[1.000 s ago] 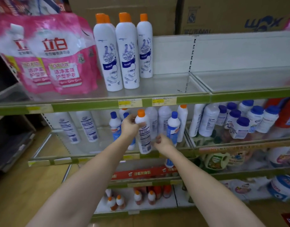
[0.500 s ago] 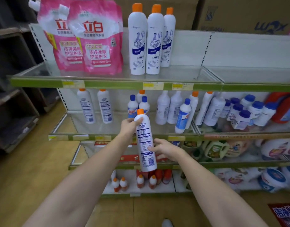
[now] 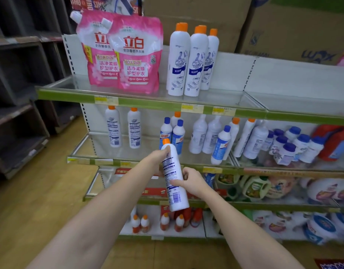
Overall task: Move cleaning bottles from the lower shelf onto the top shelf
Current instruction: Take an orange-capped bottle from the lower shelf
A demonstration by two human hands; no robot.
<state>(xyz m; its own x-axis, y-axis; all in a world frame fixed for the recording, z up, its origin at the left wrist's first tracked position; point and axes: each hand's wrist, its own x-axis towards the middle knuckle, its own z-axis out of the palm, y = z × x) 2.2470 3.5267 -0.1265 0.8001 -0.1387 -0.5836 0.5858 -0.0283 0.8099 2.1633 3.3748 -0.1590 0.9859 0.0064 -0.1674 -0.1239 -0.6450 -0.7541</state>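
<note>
Head view: both hands hold one white bottle [image 3: 174, 177] out in front of the shelving, clear of every shelf. Its long axis runs nearly upright, leaning a little: the orange cap [image 3: 166, 141] points up and slightly left, toward the shelves, while the base sits lower and to the right. The back label with its barcode faces the camera. The left hand [image 3: 157, 159] grips the bottle's upper part just below the cap, fingers wrapped round the far side. The right hand [image 3: 192, 180] holds the middle of the bottle from the right, thumb across the label. On the top shelf [image 3: 147, 100] three like bottles [image 3: 192, 61] stand upright beside two pink pouches [image 3: 122, 53]. The lower shelf [image 3: 140, 163] behind the hands carries more white bottles, orange- and blue-capped.
</note>
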